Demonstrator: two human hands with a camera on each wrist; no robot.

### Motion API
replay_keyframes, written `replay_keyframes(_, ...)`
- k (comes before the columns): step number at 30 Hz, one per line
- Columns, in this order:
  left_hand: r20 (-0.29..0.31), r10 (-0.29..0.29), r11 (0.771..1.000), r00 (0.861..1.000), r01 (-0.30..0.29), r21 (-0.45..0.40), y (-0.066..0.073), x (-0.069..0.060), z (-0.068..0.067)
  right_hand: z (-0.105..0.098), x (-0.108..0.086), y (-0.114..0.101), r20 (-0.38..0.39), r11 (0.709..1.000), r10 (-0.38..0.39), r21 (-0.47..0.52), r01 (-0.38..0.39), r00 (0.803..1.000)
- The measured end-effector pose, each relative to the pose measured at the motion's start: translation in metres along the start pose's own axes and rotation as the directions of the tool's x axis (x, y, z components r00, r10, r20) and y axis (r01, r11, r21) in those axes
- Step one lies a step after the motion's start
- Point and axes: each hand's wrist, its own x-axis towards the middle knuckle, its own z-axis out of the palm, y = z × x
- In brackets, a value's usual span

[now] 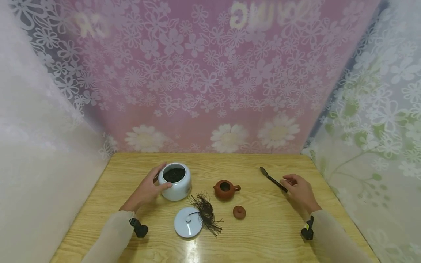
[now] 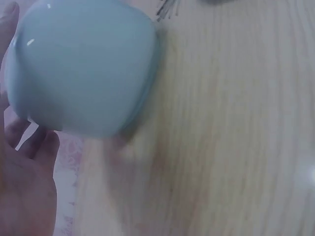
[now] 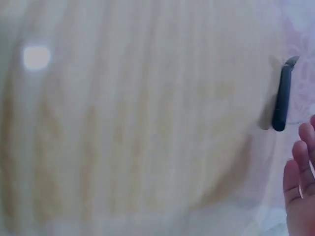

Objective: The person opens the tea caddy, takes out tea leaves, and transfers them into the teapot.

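A white jar [image 1: 180,190] with dark contents stands at the left of the table; my left hand [image 1: 149,188] grips its side, thumb near the rim. The left wrist view shows the jar [image 2: 83,69] close up, with my left hand [image 2: 29,182] around it. At the right, a dark slim tool [image 1: 274,181] with a small scoop-like tip lies on the table. My right hand [image 1: 300,191] is beside its near end, fingers slightly bent. In the right wrist view a gap shows between the tool [image 3: 282,98] and my right hand [image 3: 301,187].
A brown teapot [image 1: 223,193] without its lid stands mid-table, its small lid [image 1: 239,212] in front of it. Left of that lid lie a bundle of dark thin twigs [image 1: 207,213] and a white round lid [image 1: 187,228]. A flowered curtain [image 1: 204,80] hangs behind the table.
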Motion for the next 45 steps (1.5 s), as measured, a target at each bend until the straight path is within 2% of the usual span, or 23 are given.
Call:
replay_keyframes(6, -0.002, -0.024, 0.999, 1.000, 0.024, 0.038, 0.017, 0.006, -0.004, -0.004, 0.003, -0.018, -0.072, 0.996, -0.088, 0.028, 0.090, 0.994)
replay_keyframes(12, 0.010, 0.022, 0.997, 1.000, -0.023, 0.067, 0.036, 0.018, -0.006, 0.000, 0.006, -0.043, -0.049, 0.989, -0.126, 0.072, 0.129, 0.991)
replay_keyframes(17, 0.002, 0.044, 0.993, 0.999, -0.044, 0.110, 0.052, 0.026, 0.000, 0.007, 0.007, -0.058, -0.022, 0.987, -0.143, 0.075, 0.144, 0.989)
replay_keyframes(24, -0.029, 0.107, 0.978, 0.994, -0.100, 0.184, 0.072, 0.037, 0.019, 0.018, 0.003, -0.077, 0.036, 0.983, -0.151, 0.110, 0.146, 0.988)
replay_keyframes(30, -0.007, 0.136, 0.965, 0.991, -0.131, 0.226, 0.092, 0.047, 0.037, 0.027, -0.004, -0.089, 0.093, 0.976, -0.159, 0.162, 0.143, 0.983)
replay_keyframes(36, 0.054, 0.133, 0.973, 0.990, -0.141, 0.183, 0.111, 0.057, 0.055, 0.038, -0.009, -0.096, 0.114, 0.966, -0.182, 0.207, 0.156, 0.977)
replay_keyframes(45, 0.076, 0.112, 0.984, 0.991, -0.121, 0.127, 0.120, 0.066, 0.082, 0.054, -0.020, -0.100, 0.166, 0.942, -0.243, 0.274, 0.192, 0.956)
